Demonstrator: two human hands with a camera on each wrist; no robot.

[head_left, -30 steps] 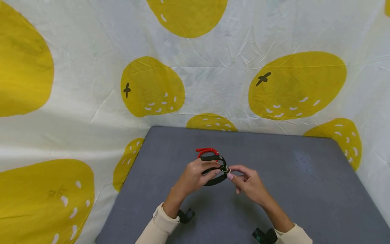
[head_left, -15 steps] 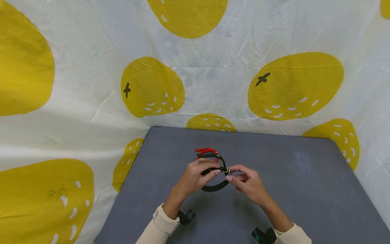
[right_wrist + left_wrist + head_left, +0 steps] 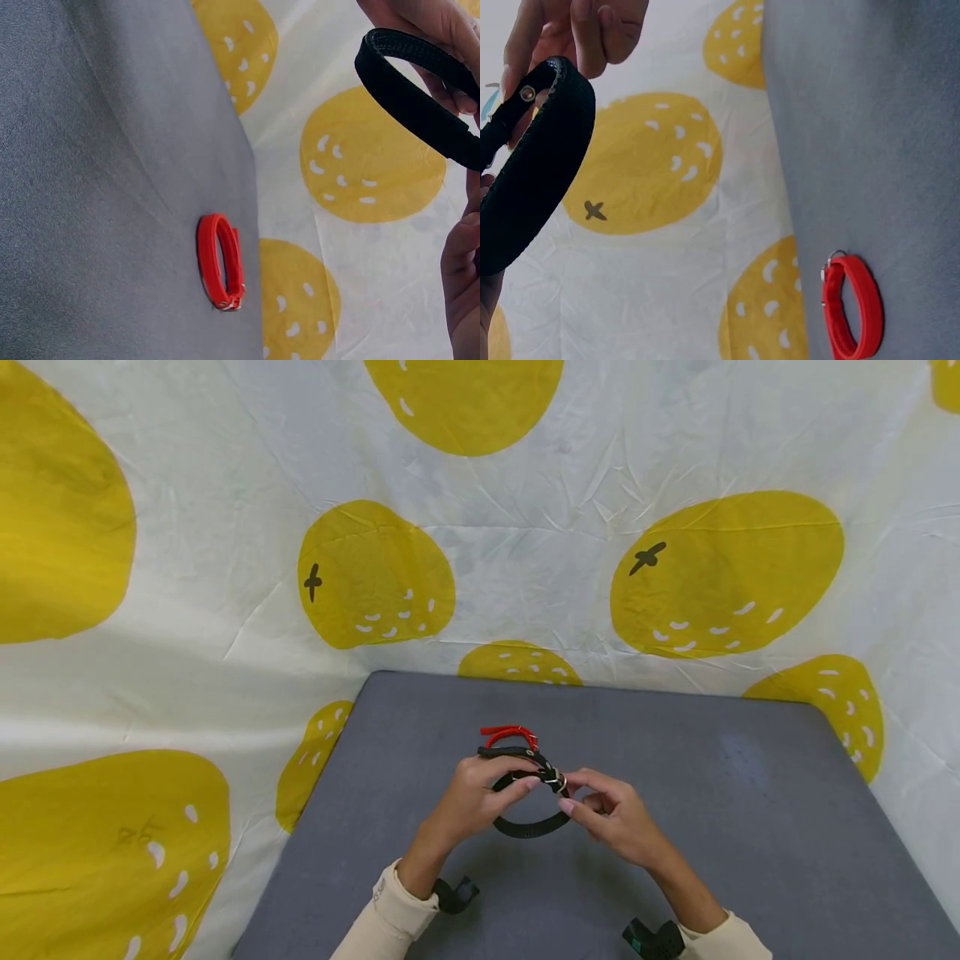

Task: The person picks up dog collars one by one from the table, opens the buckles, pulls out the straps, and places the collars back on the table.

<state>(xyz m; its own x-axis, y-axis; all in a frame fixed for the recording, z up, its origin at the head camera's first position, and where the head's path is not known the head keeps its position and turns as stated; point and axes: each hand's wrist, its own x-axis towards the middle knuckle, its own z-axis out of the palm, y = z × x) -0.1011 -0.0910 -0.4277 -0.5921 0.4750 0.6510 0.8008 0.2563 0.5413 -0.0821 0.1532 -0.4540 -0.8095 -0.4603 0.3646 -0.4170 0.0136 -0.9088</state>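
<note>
Above the table, both hands hold a black buckled collar (image 3: 528,831), its loop hanging below the fingers. My left hand (image 3: 476,797) pinches the strap between thumb and fingers on the left side. At the metal buckle (image 3: 557,781), the thumb and index finger of my right hand (image 3: 611,814) grip the collar from the right. Stitching along the black band (image 3: 544,176) and a metal eyelet (image 3: 528,94) show in the left wrist view. A red collar (image 3: 517,729) with a metal buckle lies on the table behind the black one.
The grey table (image 3: 675,760) is bordered at the back and left by a white cloth (image 3: 525,577) printed with yellow fruit. Dark wrist straps (image 3: 457,895) are worn on both arms, below cream sleeves (image 3: 397,902).
The black collar has turned between the fingers; its lower loop now hangs lower and rounder. The right fingertips have shifted slightly at the buckle. The red collar stays put.
</note>
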